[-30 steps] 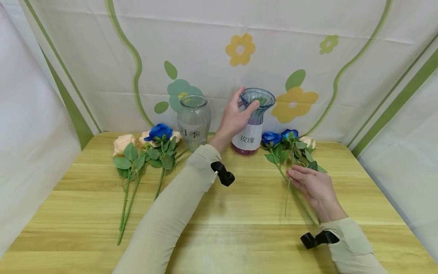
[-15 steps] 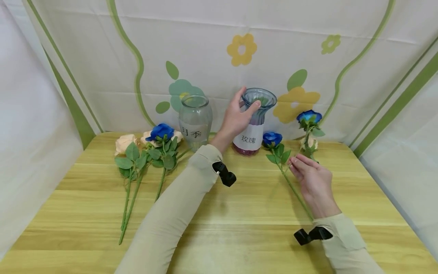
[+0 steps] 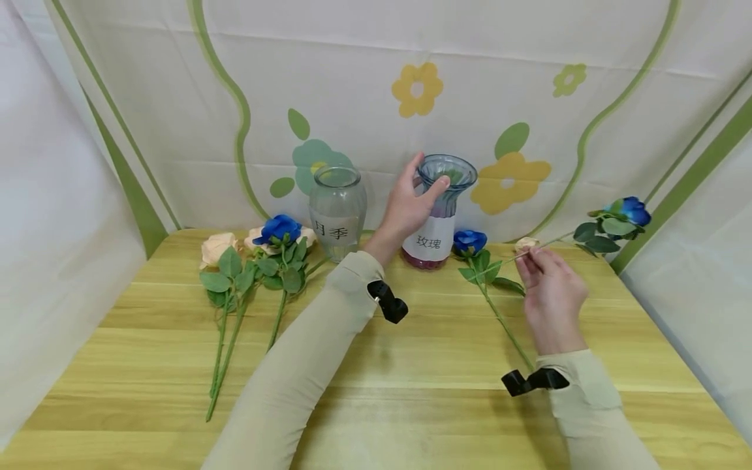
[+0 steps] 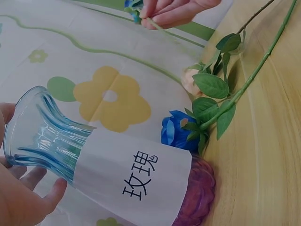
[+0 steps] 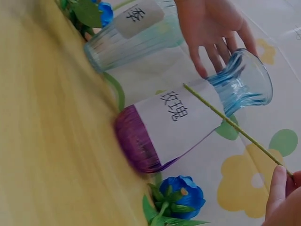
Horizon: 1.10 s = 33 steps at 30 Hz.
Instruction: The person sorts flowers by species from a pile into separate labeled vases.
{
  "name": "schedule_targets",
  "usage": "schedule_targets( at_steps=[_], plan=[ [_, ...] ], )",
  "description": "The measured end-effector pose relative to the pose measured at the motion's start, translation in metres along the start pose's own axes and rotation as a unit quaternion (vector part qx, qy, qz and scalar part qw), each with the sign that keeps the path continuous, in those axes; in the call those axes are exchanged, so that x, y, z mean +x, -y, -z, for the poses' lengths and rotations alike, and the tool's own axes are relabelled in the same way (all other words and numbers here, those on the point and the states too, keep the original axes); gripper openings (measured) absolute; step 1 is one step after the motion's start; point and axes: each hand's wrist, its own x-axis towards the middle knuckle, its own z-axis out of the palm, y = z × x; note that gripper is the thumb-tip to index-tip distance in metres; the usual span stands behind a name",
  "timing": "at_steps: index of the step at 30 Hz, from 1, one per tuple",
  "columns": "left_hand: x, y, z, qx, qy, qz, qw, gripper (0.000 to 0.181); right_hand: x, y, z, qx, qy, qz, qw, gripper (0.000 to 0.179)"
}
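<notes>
My left hand (image 3: 408,209) holds the blue-tinted glass vase (image 3: 433,238) at its flared neck, thumb at the front and fingers behind. The vase stands upright, with a white paper label and a purple base. My right hand (image 3: 553,297) pinches the stem of a blue rose (image 3: 634,211), raised over the table's right side. Its bloom points right and the bare stem end points left towards the vase. In the right wrist view that stem (image 5: 235,127) overlaps the label. Another blue rose (image 3: 470,241) lies beside the vase base.
A clear glass vase (image 3: 337,205) with a label stands left of the blue-tinted one. Several stems lie at the left, among them a pale peach rose (image 3: 219,250) and a blue rose (image 3: 280,228). Another pale rose (image 4: 190,80) lies at the back right. A printed cloth (image 3: 364,85) hangs behind.
My right hand has lifted the blue rose off the table and turned it, so its bloom has swung up and right and its stem end left. The left hand stays on the vase.
</notes>
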Motion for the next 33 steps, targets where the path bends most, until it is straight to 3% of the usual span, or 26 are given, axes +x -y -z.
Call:
schedule_targets(
  at_steps=[9,17,27,33],
  plan=[
    [-0.001,-0.002,-0.002,-0.001,0.003,-0.003,1.0000,0.076,0.014,0.012,-0.020,0.062,-0.009,0.047,0.9969,0.024],
    [-0.001,-0.003,-0.001,-0.001,0.008,-0.002,1.0000,0.076,0.021,0.022,-0.042,0.104,-0.008,0.078,0.9915,0.014],
    [-0.001,-0.003,-0.001,0.001,0.008,0.001,1.0000,0.076,0.025,0.035,-0.066,0.118,-0.038,0.113,0.9857,0.005],
    [0.001,-0.002,-0.001,0.000,0.008,0.003,1.0000,0.076,0.029,0.037,-0.081,0.113,-0.052,0.130,0.9838,0.010]
  ],
)
